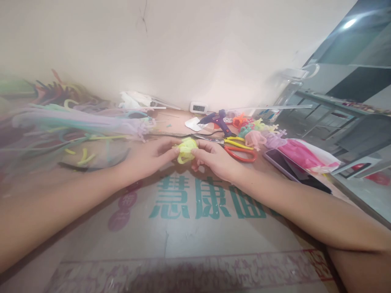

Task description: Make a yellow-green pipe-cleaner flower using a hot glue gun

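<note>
Nearest the camera, two bare forearms [76, 199] slant inward above the printed desk [189, 240]. One yellow looped bundle [187, 147] sits between the left hand [159, 154] and right hand [214, 158], each grip narrow and pinching it; one loop points down toward the wearer, but its long axis I cannot tell. Beyond are one glue gun [217, 119], one small display [198, 108] and one red handle [254, 155]; rightward, one phone [297, 171] beside one pink-and-white packet [311, 155]; leftward, pastel stems [85, 120], too blurred to count.

Bare left hand [154, 156], bare right hand [214, 159], slim uncovered forearms [91, 185], smoothly tapering
</note>
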A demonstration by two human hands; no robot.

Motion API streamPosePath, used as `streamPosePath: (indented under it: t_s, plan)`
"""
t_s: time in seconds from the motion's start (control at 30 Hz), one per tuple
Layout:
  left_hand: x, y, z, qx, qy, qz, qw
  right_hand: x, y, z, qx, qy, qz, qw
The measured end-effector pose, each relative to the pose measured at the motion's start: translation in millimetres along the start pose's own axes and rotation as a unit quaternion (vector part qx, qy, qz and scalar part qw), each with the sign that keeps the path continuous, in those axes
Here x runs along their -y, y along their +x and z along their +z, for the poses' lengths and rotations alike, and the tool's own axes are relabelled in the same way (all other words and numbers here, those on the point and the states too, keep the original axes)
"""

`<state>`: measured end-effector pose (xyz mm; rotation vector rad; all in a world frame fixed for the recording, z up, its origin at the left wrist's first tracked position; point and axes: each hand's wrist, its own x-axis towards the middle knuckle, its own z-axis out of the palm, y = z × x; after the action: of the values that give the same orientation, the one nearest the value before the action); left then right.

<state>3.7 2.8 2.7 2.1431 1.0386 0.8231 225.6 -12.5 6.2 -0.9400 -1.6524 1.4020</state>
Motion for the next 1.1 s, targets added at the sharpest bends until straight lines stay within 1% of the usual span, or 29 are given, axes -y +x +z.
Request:
streamPosePath:
  t_s: [0.1, 0.2, 0.33, 0.5, 0.8, 1.0, 1.1]
  plan:
    - [2, 0, 0.2, 0.004, 0.014, 0.002, 1.000, 4, -2, 2, -0.010, -0.028, 0.006, 1.000]
    - [3, 1, 0.9, 0.003, 0.016, 0.000, 1.000, 5, -2, 3, -0.014, -0.034, 0.005, 0.999]
    - [3, 1, 1.1, 0.005, 0.001, -0.003, 1.000, -1, 0, 1, -0.012, 0.008, -0.007, 1.000]
    - [-1, 1, 0.0, 0.005, -0.016, -0.001, 1.000, -7, 3, -3, 0.014, 0.074, -0.013, 0.997]
    - [-1, 1, -0.1, 0.006, -0.013, -0.009, 1.000, -5, 1, -2, 0.012, 0.050, -0.006, 0.999]
    - [-2, 1, -0.1, 0.011, -0.013, -0.017, 1.000, -8, 4, -2, 0.003, 0.080, 0.004, 0.997]
    - [-1, 1, 0.2, 0.009, -0.017, -0.009, 1.000, -8, 4, -2, 0.006, 0.084, 0.002, 0.996]
